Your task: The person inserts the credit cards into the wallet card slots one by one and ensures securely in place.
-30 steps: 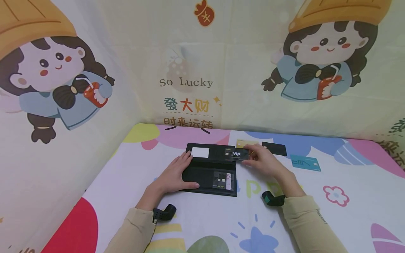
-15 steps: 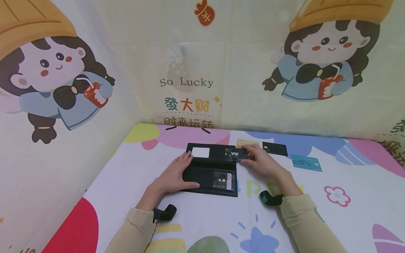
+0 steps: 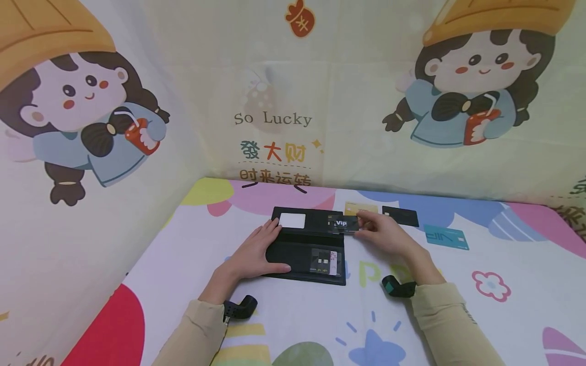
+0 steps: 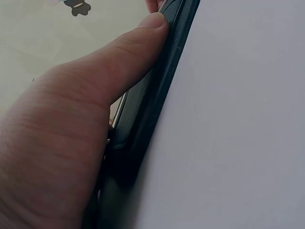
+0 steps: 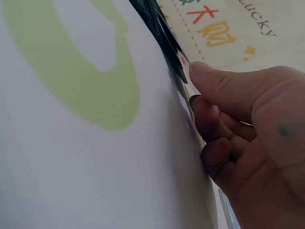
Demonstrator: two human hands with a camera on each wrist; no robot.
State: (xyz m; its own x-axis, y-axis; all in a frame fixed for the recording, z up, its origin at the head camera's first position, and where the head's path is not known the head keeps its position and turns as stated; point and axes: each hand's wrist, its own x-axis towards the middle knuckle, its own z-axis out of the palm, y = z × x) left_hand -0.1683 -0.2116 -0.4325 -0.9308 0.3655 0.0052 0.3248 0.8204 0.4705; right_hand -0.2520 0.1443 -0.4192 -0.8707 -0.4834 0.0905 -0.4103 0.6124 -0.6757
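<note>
A black wallet point(image 3: 316, 239) lies unfolded on the table. My left hand point(image 3: 249, 252) rests on its left side with fingers spread, thumb on the lower half and fingertips by a white panel on the upper half. In the left wrist view, the thumb point(image 4: 138, 47) lies along the wallet's edge. My right hand point(image 3: 386, 234) pinches the right end of a black card point(image 3: 345, 224) marked "Vip". The card's left part lies under the clear window of the upper half, and its right end sticks out past the wallet. Dark cards point(image 3: 326, 262) show in the lower window.
Beyond and right of my right hand lie a gold card point(image 3: 357, 207), a black card point(image 3: 403, 216) and a teal card point(image 3: 446, 237). A printed cloth point(image 3: 311, 315) covers the table. A cartoon backdrop point(image 3: 357, 101) rises behind its far edge.
The Vip card has slid slightly left, deeper into the upper window. My right fingertips now sit nearer its outer end. My left hand keeps its place on the wallet.
</note>
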